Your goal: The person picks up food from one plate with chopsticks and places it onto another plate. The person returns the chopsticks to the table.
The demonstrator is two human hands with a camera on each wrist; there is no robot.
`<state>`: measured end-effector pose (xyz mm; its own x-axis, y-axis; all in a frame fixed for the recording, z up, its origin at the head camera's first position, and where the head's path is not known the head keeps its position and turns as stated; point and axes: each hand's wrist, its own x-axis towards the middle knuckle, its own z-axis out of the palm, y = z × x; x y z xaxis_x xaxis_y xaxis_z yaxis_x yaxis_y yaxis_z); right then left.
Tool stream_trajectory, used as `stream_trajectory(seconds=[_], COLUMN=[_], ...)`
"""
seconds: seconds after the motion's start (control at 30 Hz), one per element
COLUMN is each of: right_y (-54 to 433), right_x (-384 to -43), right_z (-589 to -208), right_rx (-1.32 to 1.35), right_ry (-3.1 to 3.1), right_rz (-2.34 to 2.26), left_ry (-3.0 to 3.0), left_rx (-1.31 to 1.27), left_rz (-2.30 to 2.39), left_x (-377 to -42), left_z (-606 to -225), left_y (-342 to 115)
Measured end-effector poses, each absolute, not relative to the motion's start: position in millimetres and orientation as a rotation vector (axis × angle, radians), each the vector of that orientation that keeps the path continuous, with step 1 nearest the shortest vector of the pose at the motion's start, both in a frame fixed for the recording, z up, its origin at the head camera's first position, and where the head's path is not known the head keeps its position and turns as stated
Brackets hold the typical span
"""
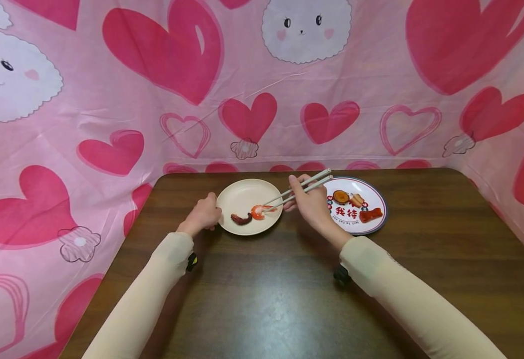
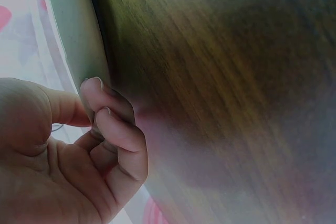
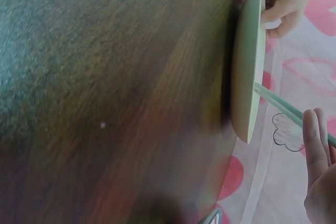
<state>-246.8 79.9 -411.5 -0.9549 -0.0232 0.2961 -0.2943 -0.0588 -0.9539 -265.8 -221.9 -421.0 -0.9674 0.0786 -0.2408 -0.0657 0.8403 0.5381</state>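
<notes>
My left hand (image 1: 203, 212) pinches the left rim of a cream plate (image 1: 244, 192); in the left wrist view its fingers (image 2: 123, 135) curl at the plate's edge. A dark reddish octopus tentacle piece (image 1: 241, 219) and an orange shrimp (image 1: 258, 212) lie side by side on this plate. My right hand (image 1: 309, 199) holds a pair of pale chopsticks (image 1: 304, 188), slanting down to the left with their tips at the shrimp. In the right wrist view the chopsticks (image 3: 281, 106) reach over the plate's rim, which hides their tips.
Right of my right hand, partly behind it, stands a white plate (image 1: 347, 224) with a blue rim and red lettering. It bears a round brown slice (image 1: 341, 197), a pale layered piece (image 1: 357, 200) and a glossy red-brown piece (image 1: 371, 215). A pink heart-patterned cloth (image 1: 280, 80) hangs behind the wooden table (image 1: 253, 289).
</notes>
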Motion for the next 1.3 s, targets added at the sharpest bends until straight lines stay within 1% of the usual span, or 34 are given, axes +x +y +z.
stream_trajectory(seconds=[0.53, 0.97, 1.3], right_y=[91.7, 105.3, 114.8], right_x=[-239.4, -237.4, -235.1], right_z=[-403.2, -401.4, -398.0], right_rx=[0.380, 0.351, 0.389], right_ry=[-2.015, -2.032, -2.053], right_rz=[2.059, 2.062, 2.044], left_ry=[2.775, 2.769, 2.771], left_rx=[0.021, 0.017, 0.027], left_rz=[0.804, 0.815, 0.811], left_x=[-263.5, -262.5, -263.4], left_z=[-417.3, -417.9, -417.3], left_y=[-221.1, -220.3, -220.7])
